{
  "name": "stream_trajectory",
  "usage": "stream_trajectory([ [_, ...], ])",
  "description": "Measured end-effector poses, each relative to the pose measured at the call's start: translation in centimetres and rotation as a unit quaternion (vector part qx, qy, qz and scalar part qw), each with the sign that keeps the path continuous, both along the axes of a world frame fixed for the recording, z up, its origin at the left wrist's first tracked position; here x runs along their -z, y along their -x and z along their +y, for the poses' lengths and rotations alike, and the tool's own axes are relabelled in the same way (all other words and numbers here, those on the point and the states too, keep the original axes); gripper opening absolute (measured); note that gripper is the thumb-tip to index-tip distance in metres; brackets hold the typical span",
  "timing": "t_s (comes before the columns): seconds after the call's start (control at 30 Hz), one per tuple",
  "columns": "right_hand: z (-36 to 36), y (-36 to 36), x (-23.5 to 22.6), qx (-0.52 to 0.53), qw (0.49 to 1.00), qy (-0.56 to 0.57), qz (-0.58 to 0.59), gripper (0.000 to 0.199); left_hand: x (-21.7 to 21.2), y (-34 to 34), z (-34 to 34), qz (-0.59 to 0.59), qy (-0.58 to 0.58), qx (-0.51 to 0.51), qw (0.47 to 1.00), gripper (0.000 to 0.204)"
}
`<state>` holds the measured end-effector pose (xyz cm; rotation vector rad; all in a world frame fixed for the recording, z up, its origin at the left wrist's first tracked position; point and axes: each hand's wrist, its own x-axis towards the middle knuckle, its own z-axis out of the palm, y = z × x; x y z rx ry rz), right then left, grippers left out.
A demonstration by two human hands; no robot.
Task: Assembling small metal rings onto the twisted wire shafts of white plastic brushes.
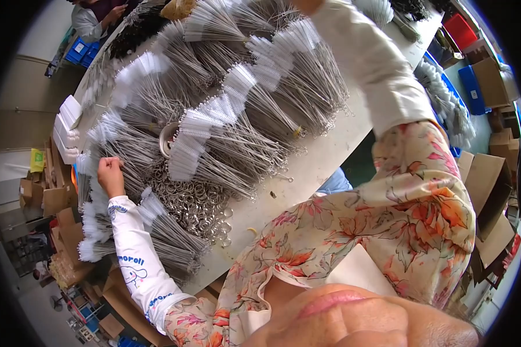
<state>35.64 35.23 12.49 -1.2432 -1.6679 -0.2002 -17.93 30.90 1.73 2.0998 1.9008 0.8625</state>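
Observation:
My left hand (110, 173) is closed at the left side of the table, among wire-handled brushes (124, 136) with white bristle heads. What its fingers hold, if anything, does not show. Far off at the top edge, my right hand (309, 4) is blurred and partly cut off, so its fingers cannot be read. It is nearest to the far bundles of brushes (298, 43). Between my arms lie several more bundles (226, 136), their looped wire ends toward me. A heap of metal rings (197, 202) sits beside a small bundle (173, 231) near my left forearm.
A roll of tape (167, 140) stands among the bundles on the white table (324, 156). At the far left another person (92, 20) sits near blue bins (82, 52). White boxes (67, 130) are stacked left. Cardboard boxes (489, 191) and a blue bin (473, 89) stand right.

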Motion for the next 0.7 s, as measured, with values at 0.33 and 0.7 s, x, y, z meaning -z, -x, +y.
stream_trajectory([
  [0.33,-13.2,-21.8,8.2,0.087,0.919,0.308,0.23,0.02,-2.3,-1.9,-0.7,-0.031,0.08,-0.061,0.994,0.013],
  [0.7,-6.8,-31.9,14.2,-0.028,0.861,0.401,0.311,0.018,-8.2,-4.4,-5.9,-0.413,0.243,-0.047,0.876,0.011],
])
